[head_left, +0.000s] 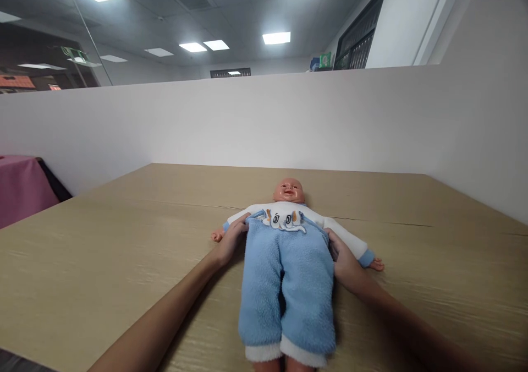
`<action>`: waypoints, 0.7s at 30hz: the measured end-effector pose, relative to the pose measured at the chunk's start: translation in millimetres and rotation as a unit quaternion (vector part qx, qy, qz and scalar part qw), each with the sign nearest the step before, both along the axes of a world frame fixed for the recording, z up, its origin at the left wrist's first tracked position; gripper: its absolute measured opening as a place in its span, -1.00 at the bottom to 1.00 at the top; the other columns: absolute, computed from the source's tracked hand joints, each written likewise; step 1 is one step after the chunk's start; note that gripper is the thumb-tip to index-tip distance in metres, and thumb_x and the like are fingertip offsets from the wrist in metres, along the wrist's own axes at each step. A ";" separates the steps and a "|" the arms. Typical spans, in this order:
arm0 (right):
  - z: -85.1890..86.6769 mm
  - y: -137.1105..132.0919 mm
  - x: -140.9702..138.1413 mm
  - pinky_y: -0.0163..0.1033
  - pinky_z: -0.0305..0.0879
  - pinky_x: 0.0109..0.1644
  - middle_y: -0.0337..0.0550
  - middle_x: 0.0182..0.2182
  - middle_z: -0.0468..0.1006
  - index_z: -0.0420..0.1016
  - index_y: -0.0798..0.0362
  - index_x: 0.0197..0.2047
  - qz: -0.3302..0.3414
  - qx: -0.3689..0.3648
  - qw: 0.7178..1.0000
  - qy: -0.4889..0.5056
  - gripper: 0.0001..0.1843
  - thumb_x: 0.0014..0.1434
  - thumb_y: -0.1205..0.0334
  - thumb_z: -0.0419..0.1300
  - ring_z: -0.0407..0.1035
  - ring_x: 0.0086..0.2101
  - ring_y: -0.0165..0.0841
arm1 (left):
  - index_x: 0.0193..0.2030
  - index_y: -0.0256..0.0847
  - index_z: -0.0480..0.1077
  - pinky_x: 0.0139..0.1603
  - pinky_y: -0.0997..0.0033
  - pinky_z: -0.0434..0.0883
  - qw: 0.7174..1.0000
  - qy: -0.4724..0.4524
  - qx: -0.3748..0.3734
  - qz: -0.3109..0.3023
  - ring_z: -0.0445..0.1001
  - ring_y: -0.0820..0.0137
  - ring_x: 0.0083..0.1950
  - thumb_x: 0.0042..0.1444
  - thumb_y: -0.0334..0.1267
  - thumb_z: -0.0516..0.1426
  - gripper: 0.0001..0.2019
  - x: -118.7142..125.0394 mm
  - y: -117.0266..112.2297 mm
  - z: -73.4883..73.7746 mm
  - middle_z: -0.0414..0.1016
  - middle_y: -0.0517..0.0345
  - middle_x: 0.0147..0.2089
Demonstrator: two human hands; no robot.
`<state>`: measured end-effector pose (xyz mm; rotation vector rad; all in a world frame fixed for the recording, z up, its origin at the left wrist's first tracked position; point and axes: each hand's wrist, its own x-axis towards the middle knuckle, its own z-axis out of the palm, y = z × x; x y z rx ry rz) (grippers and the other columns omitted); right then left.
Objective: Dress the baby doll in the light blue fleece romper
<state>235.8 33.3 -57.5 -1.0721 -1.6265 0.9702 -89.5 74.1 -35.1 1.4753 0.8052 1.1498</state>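
Doll of peach-coloured plastic with a bald, rounded head lies on its back on the table, head away from the wearer, arms spread. Dressing looks nearly complete, by my judgement: a white soft-fabric top with light-blue cuffs covers both arms, and light-blue fleece trousers with white hems enclose both legs, reaching up to the torso. A white animal-shaped appliqué shows above the waist edge. Blue straps run along both sides of the chest; cannot tell whether they are fastened. Any remainder is probably slight adjustment at the waist. Feet fall outside the view.

Left hand: appears to pinch the trousers' upper corner on its side. Right hand: likewise appears closed on the opposite side edge; fingers partly hidden.

Surface: broad, pale wood-toned table, a thin seam crossing it behind the doll's shoulders. Beyond its far edge stands a plain white partition wall. Pink cloth-like item sits past the table's left side. Above the partition: grey panelled ceiling, bright rectangular lights, dark barred window, small green packet.
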 end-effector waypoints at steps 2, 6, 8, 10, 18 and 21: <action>7.3 -3.8 0.8 0.07 0.34 0.37 -0.04 0.20 0.57 0.42 -0.09 0.18 0.039 -0.021 0.997 0.067 -0.49 0.14 0.11 0.24 0.39 0.24 -0.01 | -0.09 -0.19 0.46 0.16 0.20 0.34 0.998 -0.059 -0.022 -0.008 0.44 0.16 0.01 0.23 -0.17 0.10 -0.79 3.6 -2.8 1.1 0.54 0.02 -0.07; 18.5 -5.1 -3.1 -0.01 0.42 0.25 -0.10 0.03 0.60 0.44 -0.11 -0.04 0.045 -0.063 0.977 0.199 -0.79 0.28 0.06 0.12 0.46 0.12 -0.06 | -0.02 -0.19 0.44 0.03 0.33 0.34 0.997 -0.062 -0.021 0.039 0.41 0.23 -0.02 0.30 -0.05 0.18 -0.73 8.9 -6.1 1.9 0.50 0.04 -0.04; 14.5 1.3 -5.9 -0.06 0.46 0.13 -0.16 -0.12 0.59 0.39 -0.13 -0.14 -0.001 -0.079 0.975 0.208 -0.79 0.31 -0.05 0.18 0.49 -0.01 -0.10 | -0.05 -0.16 0.41 -0.05 0.38 0.32 0.997 -0.026 -0.014 0.068 0.38 0.29 -0.09 0.33 0.06 0.18 -0.68 10.0 -5.5 1.3 0.47 0.11 -0.09; 6.1 10.0 -7.7 -0.11 0.46 0.01 -0.22 -0.24 0.54 0.36 -0.13 -0.16 -0.043 -0.076 0.979 0.186 -0.69 0.30 -0.17 0.22 0.48 -0.15 -0.15 | -0.08 -0.12 0.35 -0.13 0.40 0.28 0.997 0.008 -0.007 0.080 0.32 0.34 -0.18 0.35 0.15 0.15 -0.64 10.7 -4.3 0.6 0.42 0.20 -0.18; 5.9 5.9 4.7 -0.09 0.33 -0.09 -0.23 -0.38 0.46 0.38 -0.08 -0.33 -0.085 0.022 0.991 -0.099 -0.54 0.37 -0.28 0.13 0.35 -0.28 -0.17 | -0.02 -0.13 0.39 0.26 0.23 0.27 0.976 0.191 0.072 0.079 0.37 0.18 0.10 0.42 0.12 0.06 -0.65 7.8 -7.5 -2.3 0.48 0.08 0.03; 6.8 0.2 8.1 0.09 0.35 0.14 -0.09 -0.24 0.61 0.49 -0.10 -0.28 -0.078 0.037 0.986 -0.145 -0.55 0.41 -0.26 0.07 0.45 -0.13 -0.03 | -0.02 -0.13 0.38 0.33 0.16 0.24 0.968 0.222 0.083 0.079 0.38 0.13 0.13 0.44 0.09 0.03 -0.66 6.0 -9.4 -6.7 0.48 0.03 0.03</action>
